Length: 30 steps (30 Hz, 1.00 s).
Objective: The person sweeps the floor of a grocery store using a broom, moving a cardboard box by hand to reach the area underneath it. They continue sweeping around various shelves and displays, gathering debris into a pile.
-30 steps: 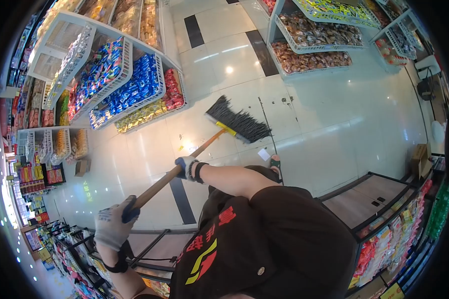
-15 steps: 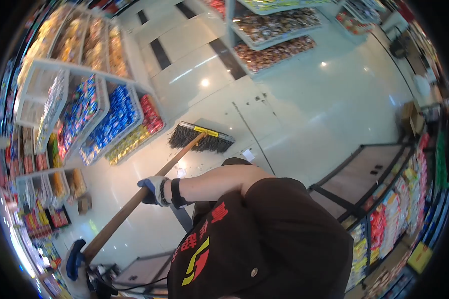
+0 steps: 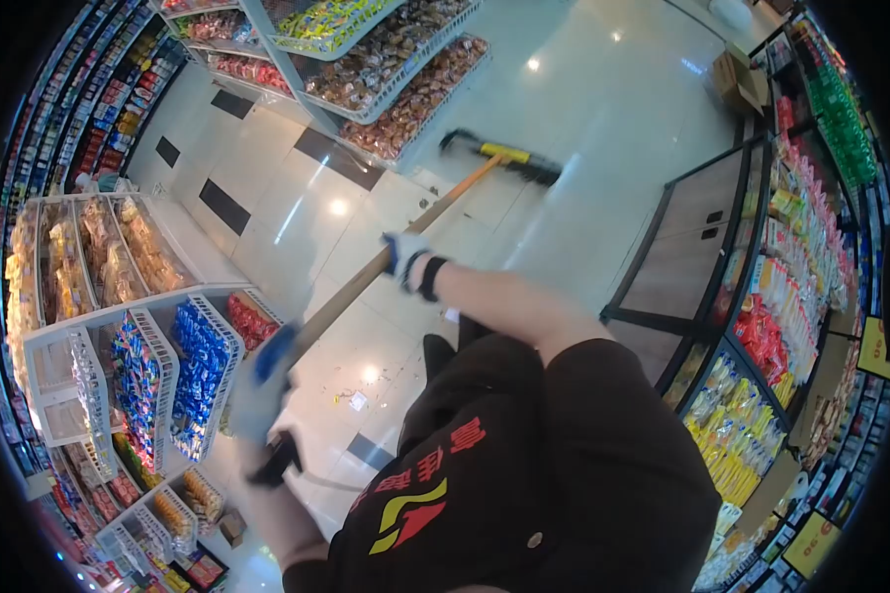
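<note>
A wide dust mop with a wooden handle (image 3: pixel 346 292) runs diagonally across the view. Its dark, shaggy head (image 3: pixel 501 156), with a yellow label, lies on the floor beside the candy rack. My right hand (image 3: pixel 405 259), in a white and blue glove with a black band at the wrist, is wrapped round the middle of the handle. Nearer the handle's upper end, my left hand (image 3: pixel 264 383), gloved too and smeared by motion, grips it. On the tiles below the handle lie a white scrap (image 3: pixel 357 400) and small crumbs of litter.
A white rack of wrapped sweets (image 3: pixel 391 109) stands close to the mop head. On the left is another candy stand (image 3: pixel 158 296) with several bins. Dark cabinets (image 3: pixel 682 232) and snack shelves line the right, with a cardboard box (image 3: pixel 740 81) farther back.
The mop head has moved forward and right, to beside the far rack. Both hands have gone forward with the handle, and the view has turned to the right.
</note>
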Each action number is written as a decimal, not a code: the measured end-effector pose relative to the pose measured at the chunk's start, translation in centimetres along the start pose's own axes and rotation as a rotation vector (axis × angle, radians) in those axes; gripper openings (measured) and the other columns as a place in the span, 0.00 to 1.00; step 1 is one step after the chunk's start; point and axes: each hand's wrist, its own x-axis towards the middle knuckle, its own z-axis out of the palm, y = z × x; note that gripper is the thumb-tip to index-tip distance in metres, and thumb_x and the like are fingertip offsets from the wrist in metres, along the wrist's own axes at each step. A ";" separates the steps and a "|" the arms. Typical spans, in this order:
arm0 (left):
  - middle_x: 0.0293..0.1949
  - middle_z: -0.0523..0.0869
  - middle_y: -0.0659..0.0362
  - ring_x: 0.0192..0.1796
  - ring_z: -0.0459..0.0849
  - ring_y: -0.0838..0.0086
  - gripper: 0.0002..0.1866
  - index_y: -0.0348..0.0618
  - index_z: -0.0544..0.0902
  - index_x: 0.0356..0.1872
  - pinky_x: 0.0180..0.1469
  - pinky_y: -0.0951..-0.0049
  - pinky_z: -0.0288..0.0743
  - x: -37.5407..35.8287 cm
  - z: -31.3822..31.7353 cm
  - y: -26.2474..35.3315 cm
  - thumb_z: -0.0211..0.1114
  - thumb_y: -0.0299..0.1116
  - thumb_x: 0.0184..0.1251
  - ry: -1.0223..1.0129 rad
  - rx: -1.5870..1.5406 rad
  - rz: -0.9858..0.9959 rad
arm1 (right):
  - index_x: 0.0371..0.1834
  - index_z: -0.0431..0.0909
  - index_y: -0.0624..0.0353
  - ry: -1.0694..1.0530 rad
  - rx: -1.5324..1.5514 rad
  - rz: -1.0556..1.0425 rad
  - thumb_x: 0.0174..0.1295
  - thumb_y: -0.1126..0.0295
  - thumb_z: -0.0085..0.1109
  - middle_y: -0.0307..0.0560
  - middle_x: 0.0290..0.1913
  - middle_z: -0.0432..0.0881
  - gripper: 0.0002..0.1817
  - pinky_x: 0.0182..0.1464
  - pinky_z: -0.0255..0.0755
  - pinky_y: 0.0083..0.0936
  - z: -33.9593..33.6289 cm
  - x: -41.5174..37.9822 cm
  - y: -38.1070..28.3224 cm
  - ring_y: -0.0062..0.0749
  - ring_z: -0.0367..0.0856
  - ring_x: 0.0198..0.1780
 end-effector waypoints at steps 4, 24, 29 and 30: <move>0.22 0.79 0.53 0.21 0.79 0.72 0.28 0.47 0.69 0.58 0.26 0.73 0.72 10.0 13.9 2.3 0.58 0.46 0.57 -0.322 0.273 0.075 | 0.24 0.76 0.58 0.339 0.024 -0.152 0.52 0.63 0.54 0.47 0.22 0.78 0.10 0.25 0.68 0.31 -10.3 6.3 0.0 0.33 0.73 0.22; 0.34 0.82 0.48 0.39 0.81 0.55 0.30 0.61 0.55 0.65 0.43 0.58 0.72 -14.4 4.2 -19.3 0.51 0.46 0.61 -0.574 0.890 0.019 | 0.36 0.81 0.48 0.273 -1.902 -0.086 0.58 0.61 0.48 0.40 0.39 0.82 0.12 0.35 0.74 0.34 -4.1 -6.8 27.5 0.33 0.82 0.39; 0.31 0.82 0.50 0.36 0.81 0.57 0.29 0.62 0.61 0.63 0.41 0.62 0.73 -26.7 -8.0 -24.8 0.54 0.46 0.59 -0.484 0.950 -0.068 | 0.37 0.79 0.49 0.005 -1.377 -0.176 0.55 0.60 0.46 0.44 0.43 0.81 0.13 0.41 0.75 0.31 0.4 1.3 51.2 0.41 0.80 0.42; 0.31 0.82 0.50 0.35 0.81 0.57 0.28 0.63 0.62 0.62 0.40 0.61 0.73 -29.0 -10.1 -25.2 0.55 0.47 0.58 -0.452 0.954 -0.082 | 0.34 0.78 0.51 0.056 -1.019 0.085 0.56 0.61 0.44 0.48 0.40 0.81 0.13 0.40 0.76 0.33 3.8 -2.1 51.7 0.41 0.80 0.39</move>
